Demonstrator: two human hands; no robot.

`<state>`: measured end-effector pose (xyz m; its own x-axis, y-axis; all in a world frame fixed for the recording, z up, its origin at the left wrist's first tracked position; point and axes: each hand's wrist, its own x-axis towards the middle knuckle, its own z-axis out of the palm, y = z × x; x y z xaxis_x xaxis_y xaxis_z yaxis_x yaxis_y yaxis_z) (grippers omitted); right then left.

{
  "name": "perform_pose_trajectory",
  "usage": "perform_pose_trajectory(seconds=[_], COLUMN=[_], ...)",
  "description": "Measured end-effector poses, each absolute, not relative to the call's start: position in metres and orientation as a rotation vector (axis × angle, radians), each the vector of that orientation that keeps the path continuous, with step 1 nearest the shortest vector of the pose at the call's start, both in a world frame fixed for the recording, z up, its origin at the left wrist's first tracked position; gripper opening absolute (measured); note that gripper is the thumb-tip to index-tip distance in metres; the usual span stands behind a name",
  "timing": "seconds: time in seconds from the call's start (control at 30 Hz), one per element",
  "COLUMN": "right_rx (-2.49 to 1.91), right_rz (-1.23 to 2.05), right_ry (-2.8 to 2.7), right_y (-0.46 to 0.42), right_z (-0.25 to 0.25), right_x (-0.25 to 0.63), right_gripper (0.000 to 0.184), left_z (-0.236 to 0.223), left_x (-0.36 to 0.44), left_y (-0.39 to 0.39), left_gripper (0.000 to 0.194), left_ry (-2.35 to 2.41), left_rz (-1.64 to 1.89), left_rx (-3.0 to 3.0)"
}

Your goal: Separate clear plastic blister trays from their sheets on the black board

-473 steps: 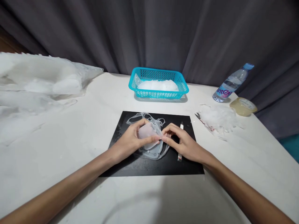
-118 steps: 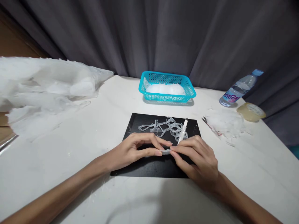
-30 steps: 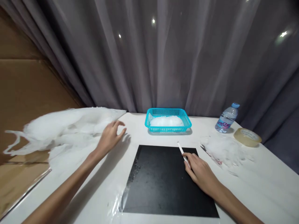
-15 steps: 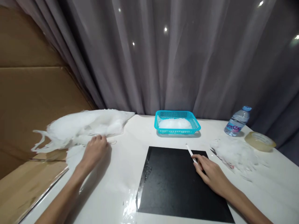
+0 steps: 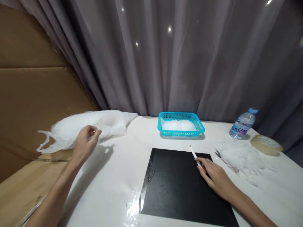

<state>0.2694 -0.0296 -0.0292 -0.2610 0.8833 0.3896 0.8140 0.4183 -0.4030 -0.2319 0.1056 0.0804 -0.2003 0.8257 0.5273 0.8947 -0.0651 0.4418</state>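
Observation:
My left hand (image 5: 88, 140) is raised in front of the white plastic bag (image 5: 71, 127), fingers curled and thumb near the fingertips. What it pinches, if anything, is hidden. My right hand (image 5: 214, 175) rests over the right side of a black mat (image 5: 184, 186). Its thumb and fingers close around a slim white craft knife (image 5: 193, 153), whose far end points past the mat's back edge. Only bare surface and some shiny marks near the left edge show on the mat.
A turquoise basket (image 5: 181, 133) with white pieces stands at the back. Rightward are a water bottle (image 5: 243, 124), a roll of clear tape (image 5: 266, 145), a heap of white scraps (image 5: 241, 159) and partly covered scissors (image 5: 226, 161). Cardboard (image 5: 35, 107) borders the left side.
The pale trimmings and the small piece handled earlier have left the mat. In the last half second my left hand rose, and white scraps near the bag left the table. My right hand stayed put.

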Motion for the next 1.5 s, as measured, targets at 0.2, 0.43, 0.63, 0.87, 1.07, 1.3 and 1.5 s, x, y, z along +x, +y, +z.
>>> perform_pose_trajectory(seconds=[0.2,0.43,0.63,0.87,1.07,1.3,1.5], right_rx=[-1.435,-1.410,-1.385,-1.343,-1.353,-1.442,-1.499], right_rz=[0.160,0.141,0.120,0.085,0.036,0.040,-0.093], right_ry=[-2.117,-2.120,-2.107,-2.113,-2.095,-1.996,-1.999], right_y=[-0.029,-0.029,-0.028,-0.028,-0.027,-0.035,-0.038], right_z=[-0.033,-0.035,-0.034,-0.035,-0.038,-0.030,-0.029], right_x=[0.270,0.269,0.267,0.266,0.265,0.259,0.255], right_gripper=[0.025,0.025,0.024,0.025,0.022,0.021,0.019], left_z=[0.081,0.106,0.126,0.163,0.213,0.166,0.121], left_x=[-0.229,-0.252,-0.254,-0.207,-0.140,-0.063,-0.029], left_y=[0.100,0.135,0.145,0.125,0.096,0.080,0.082], left_gripper=[0.029,0.050,0.041,0.044,0.042,0.046,0.036], left_ry=[-2.086,-2.067,-2.137,-1.987,-1.708,-1.760,-1.443], left_rz=[-1.181,-0.874,-0.587,-0.687,-1.129,-1.250,-0.887], left_rx=[-1.928,-1.722,-1.679,-1.518,-1.727,-2.668,-2.659])
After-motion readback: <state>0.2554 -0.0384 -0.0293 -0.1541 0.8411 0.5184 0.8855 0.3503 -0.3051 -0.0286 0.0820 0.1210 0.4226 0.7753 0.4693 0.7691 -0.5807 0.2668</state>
